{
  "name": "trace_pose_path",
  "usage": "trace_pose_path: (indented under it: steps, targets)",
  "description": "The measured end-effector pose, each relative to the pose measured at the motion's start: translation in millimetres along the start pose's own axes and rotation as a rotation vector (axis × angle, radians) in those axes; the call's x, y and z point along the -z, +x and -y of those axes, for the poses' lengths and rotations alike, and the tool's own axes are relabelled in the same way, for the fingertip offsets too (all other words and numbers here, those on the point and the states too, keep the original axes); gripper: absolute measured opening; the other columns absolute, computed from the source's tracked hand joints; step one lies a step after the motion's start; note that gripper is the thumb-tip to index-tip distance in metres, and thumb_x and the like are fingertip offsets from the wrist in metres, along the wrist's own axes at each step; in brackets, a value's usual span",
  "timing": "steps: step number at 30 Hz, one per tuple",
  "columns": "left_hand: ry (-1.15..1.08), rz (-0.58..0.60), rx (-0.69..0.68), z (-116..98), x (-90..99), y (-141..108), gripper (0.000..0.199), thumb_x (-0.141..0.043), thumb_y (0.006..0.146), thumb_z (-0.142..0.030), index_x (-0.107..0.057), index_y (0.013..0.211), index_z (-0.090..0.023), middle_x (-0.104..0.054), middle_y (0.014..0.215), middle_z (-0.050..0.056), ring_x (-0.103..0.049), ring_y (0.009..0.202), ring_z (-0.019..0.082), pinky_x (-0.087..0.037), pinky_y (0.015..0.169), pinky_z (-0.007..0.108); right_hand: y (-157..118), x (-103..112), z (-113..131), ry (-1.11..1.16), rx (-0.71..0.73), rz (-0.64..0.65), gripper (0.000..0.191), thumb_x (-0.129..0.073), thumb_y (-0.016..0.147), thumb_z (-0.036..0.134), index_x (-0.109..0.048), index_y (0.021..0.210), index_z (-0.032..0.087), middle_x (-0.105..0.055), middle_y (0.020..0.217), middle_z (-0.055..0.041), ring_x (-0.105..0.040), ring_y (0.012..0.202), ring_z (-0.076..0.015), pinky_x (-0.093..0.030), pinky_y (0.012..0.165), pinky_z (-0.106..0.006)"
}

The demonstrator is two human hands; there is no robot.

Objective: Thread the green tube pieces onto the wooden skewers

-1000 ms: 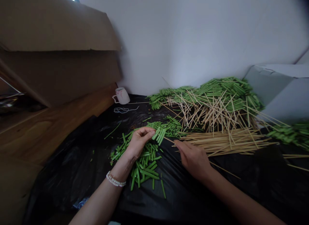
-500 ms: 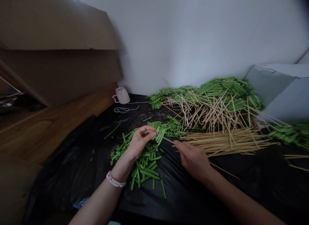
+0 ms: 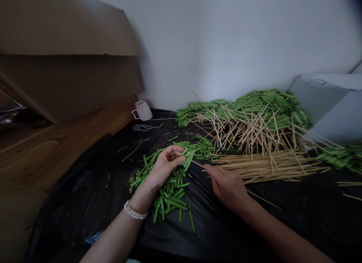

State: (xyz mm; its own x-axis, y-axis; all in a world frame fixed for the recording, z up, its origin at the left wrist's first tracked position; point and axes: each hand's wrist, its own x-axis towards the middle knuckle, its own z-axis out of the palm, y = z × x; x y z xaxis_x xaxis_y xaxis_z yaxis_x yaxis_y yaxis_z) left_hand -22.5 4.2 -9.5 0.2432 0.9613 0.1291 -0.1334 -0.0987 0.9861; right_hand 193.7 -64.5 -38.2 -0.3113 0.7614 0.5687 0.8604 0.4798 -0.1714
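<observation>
Over a heap of cut green stem pieces (image 3: 169, 201), which look like garlic scapes, my left hand (image 3: 165, 165) pinches a small row of green stem pieces (image 3: 189, 159) side by side. The pieces sit at the far end of a thin bamboo skewer (image 3: 199, 165). My right hand (image 3: 227, 185) grips that skewer at its other end, fingers closed. To the right, by my right hand, lies a bundle of bare bamboo skewers (image 3: 268, 167). Behind it are piled skewers threaded with green stems (image 3: 271, 103), their bare ends pointing toward me.
Black plastic sheeting (image 3: 226, 233) covers the work surface. A white mug (image 3: 143, 110) and a tangle of pale string (image 3: 147, 127) are at the back left. A large cardboard box (image 3: 70, 82) stands left, a white box (image 3: 325, 104) right, with a pale wall behind.
My left fingers have shifted slightly around the green pieces, with the thumb a little lower. My right hand stays almost in place on the skewer.
</observation>
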Motion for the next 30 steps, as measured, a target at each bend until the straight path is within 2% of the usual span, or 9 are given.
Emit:
trace_pose_path:
  steps: [10,18,25,30]
  targets:
    - [0.04,-0.01,-0.007,-0.2,1.3,0.2,0.031,-0.075,0.075,-0.029,-0.065,0.101,-0.015,-0.064,0.076,0.001,-0.057,0.07,0.011,-0.043,0.07,0.023,0.1,0.3,-0.5,0.019,-0.004,-0.009,0.034,-0.038,0.09,0.013,-0.063,0.114,0.016,-0.07,0.089,-0.0062,-0.066,0.076,-0.0152,-0.047,0.067,-0.024]
    - [0.012,-0.031,-0.01,-4.4,-3.1,-1.1,0.031,-0.077,0.073,-0.026,-0.059,0.097,-0.017,-0.062,0.07,-0.003,-0.055,0.063,0.009,-0.042,0.064,0.021,-1.6,-2.3,-1.6,0.03,0.032,-0.019,0.033,-0.039,0.091,0.012,-0.062,0.115,0.015,-0.07,0.089,-0.0062,-0.066,0.075,-0.0146,-0.046,0.065,-0.023]
    - [0.03,-0.006,0.051,1.6,-0.4,0.3,0.034,-0.075,0.075,-0.033,-0.063,0.102,-0.016,-0.062,0.073,-0.001,-0.054,0.064,0.009,-0.042,0.064,0.021,-0.1,0.5,-1.0,0.034,0.004,-0.027,0.033,-0.039,0.092,0.014,-0.062,0.114,0.015,-0.07,0.088,-0.0055,-0.066,0.077,-0.0151,-0.046,0.065,-0.024]
    - [0.053,0.006,0.06,0.7,-0.6,-0.5,0.035,-0.075,0.075,-0.034,-0.064,0.103,-0.017,-0.061,0.073,-0.001,-0.053,0.063,0.008,-0.041,0.062,0.021,-0.1,0.8,-1.2,0.017,0.034,-0.045,0.033,-0.039,0.091,0.013,-0.063,0.114,0.014,-0.07,0.086,-0.0054,-0.066,0.074,-0.0149,-0.045,0.063,-0.024]
